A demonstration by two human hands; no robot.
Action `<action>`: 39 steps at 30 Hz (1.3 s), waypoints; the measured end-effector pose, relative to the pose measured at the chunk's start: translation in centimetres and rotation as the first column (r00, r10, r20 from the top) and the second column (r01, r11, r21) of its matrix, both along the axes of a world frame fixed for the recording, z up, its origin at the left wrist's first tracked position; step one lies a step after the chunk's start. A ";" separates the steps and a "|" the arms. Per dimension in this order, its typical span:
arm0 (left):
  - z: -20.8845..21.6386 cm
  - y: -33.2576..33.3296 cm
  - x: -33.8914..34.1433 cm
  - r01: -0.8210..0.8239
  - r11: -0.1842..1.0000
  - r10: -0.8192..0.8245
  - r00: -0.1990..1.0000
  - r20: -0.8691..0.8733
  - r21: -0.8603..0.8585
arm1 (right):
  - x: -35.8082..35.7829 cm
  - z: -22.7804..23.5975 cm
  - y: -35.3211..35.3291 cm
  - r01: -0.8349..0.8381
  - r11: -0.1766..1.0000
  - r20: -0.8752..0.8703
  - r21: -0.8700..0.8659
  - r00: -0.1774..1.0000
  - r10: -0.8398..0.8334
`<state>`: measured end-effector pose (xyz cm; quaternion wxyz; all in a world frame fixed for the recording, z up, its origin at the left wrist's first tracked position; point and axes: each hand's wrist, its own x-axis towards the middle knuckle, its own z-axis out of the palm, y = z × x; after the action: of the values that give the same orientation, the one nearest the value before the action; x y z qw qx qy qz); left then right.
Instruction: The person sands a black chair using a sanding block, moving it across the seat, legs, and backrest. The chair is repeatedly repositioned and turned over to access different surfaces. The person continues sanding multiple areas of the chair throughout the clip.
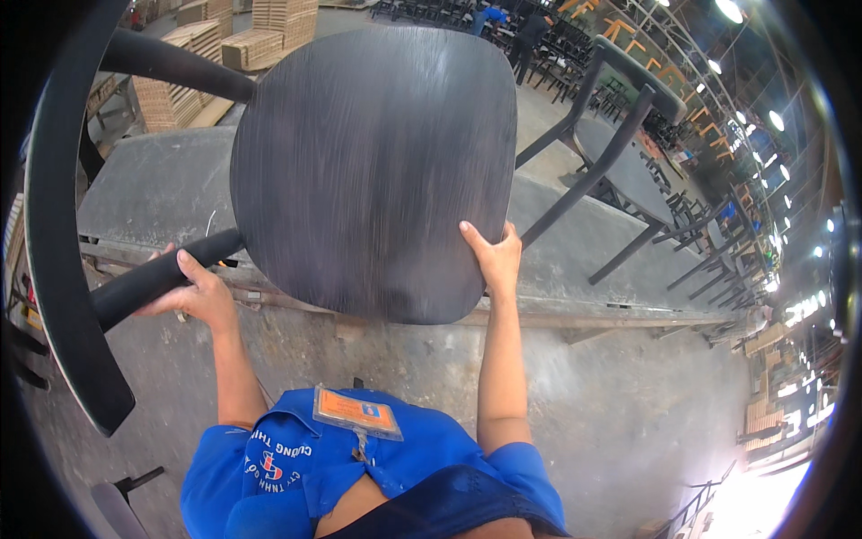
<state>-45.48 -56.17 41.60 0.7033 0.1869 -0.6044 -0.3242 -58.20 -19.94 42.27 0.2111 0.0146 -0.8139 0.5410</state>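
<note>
At the left of the frame the left hand (193, 292) reaches up on a raised bare forearm, fingers wrapped around a black chair leg (162, 277) that runs toward the curved backrest (54, 269) along the left edge. The black chair (373, 166) fills the upper centre, seat facing the camera above a grey workbench (162, 184). Right of centre the right hand (494, 256) on a straight raised arm clamps the seat's lower right edge, thumb on its face, while at bottom centre an orange rectangular badge (357, 413) hangs on the blue shirt (359, 458).
</note>
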 end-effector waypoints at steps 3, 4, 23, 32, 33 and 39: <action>-0.4 0.0 0.5 0.010 1.000 -0.010 1.000 -0.017 -0.014 | -1.9 2.9 0.8 -0.067 0.998 0.065 -0.023 0.996 0.068; -0.6 -0.1 0.7 0.007 1.000 -0.007 1.000 -0.023 -0.030 | -2.4 3.9 1.1 -0.072 0.997 0.076 0.006 0.994 0.072; -1.0 -0.2 1.8 -0.023 0.994 0.017 0.998 -0.059 -0.103 | -2.0 8.1 1.6 -0.337 0.938 0.230 0.088 0.923 0.310; -0.6 -0.2 1.3 -0.032 0.996 0.031 0.999 -0.019 -0.085 | -3.9 5.5 0.9 -0.306 0.907 0.042 -0.290 0.943 0.331; -0.3 -0.2 0.9 0.000 0.999 -0.003 0.999 -0.050 -0.047 | -4.6 4.8 0.1 -0.312 0.862 -0.028 -0.401 0.944 0.329; 2.4 -0.4 -2.2 0.024 0.999 -0.024 1.000 0.001 -0.041 | -9.7 5.0 -0.5 -0.311 0.911 -0.068 -0.272 0.950 0.304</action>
<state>-47.65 -56.60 44.05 0.7030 0.1651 -0.6132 -0.3203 -67.88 -20.42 47.29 0.1329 0.1191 -0.7145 0.6765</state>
